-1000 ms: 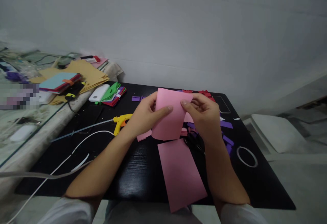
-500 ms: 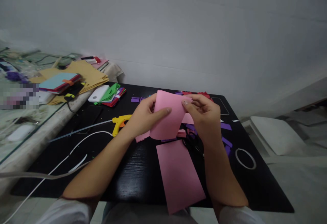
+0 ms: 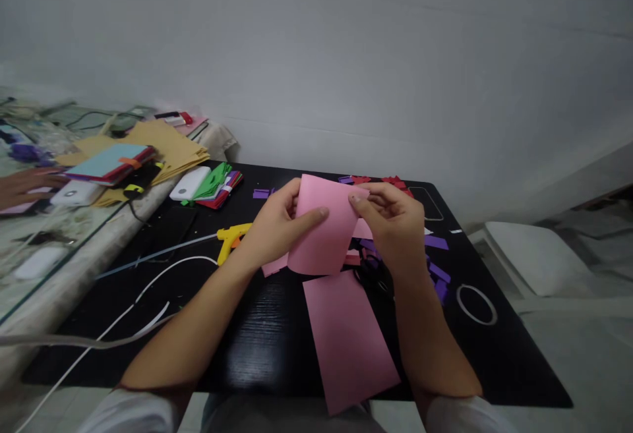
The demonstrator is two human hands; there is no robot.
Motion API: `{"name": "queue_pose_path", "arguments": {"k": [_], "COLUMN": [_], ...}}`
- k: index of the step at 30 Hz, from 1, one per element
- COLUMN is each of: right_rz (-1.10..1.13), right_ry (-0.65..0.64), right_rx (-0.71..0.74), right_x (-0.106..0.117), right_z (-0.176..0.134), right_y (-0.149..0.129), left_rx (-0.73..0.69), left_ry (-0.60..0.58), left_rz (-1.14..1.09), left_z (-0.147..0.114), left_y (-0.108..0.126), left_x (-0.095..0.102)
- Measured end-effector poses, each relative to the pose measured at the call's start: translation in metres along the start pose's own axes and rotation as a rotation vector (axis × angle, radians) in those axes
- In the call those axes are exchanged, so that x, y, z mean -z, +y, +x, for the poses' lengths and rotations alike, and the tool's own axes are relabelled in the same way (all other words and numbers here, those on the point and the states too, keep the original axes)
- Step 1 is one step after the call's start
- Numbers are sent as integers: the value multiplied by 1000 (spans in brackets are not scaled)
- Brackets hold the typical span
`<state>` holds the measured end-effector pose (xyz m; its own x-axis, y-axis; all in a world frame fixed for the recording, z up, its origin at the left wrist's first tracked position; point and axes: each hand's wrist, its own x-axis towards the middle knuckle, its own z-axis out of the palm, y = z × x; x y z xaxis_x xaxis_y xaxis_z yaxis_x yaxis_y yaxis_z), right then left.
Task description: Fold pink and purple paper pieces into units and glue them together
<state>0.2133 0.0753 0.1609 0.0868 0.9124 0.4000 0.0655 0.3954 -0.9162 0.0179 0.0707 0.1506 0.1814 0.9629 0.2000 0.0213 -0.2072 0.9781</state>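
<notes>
Left of our left hand (image 3: 277, 223) lies a yellow glue gun (image 3: 227, 243). That hand, thumb in front, pinches a curved pink sheet (image 3: 321, 242), held up between our hands. Below them lies a flat pink sheet (image 3: 351, 344). Our right hand (image 3: 399, 219) pinches the curved pink sheet's upper right corner; right of it lies a pale ring (image 3: 459, 298).

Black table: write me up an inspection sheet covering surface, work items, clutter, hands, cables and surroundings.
Surface: black table, glossy, reflecting light.
Work items: raised pink sheet, curved; lower pink sheet on the table, overhanging its near edge.
Clutter: purple pieces, red pieces, yellow glue gun.
Hands: left hand and right hand both grip the raised pink sheet.
Cables: white cable crosses the table's left side.
Surroundings: wall behind; white seat right; another person's hand far left.
</notes>
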Motion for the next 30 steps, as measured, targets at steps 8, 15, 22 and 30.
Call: {"name": "queue_pose_path", "arguments": {"k": [8,15,22,30], "right_rz": [1,-16,-7,26], "right_ry": [9,3,3,11], "right_rx": [7,4,-9,12], "right_x": [-1,-1,-2,-3], "right_z": [0,0,-1,-2], "right_y": [0,-2,0,1], "left_rx": [-3,-12,-13,-36], "left_ry": [15,36,72,100], "left_rz": [-10,-15,-5,30], "left_z": [-2,-1,-2,-2], "left_y": [5,5,8,10], "left_x": [-2,-2,-1,1]}}
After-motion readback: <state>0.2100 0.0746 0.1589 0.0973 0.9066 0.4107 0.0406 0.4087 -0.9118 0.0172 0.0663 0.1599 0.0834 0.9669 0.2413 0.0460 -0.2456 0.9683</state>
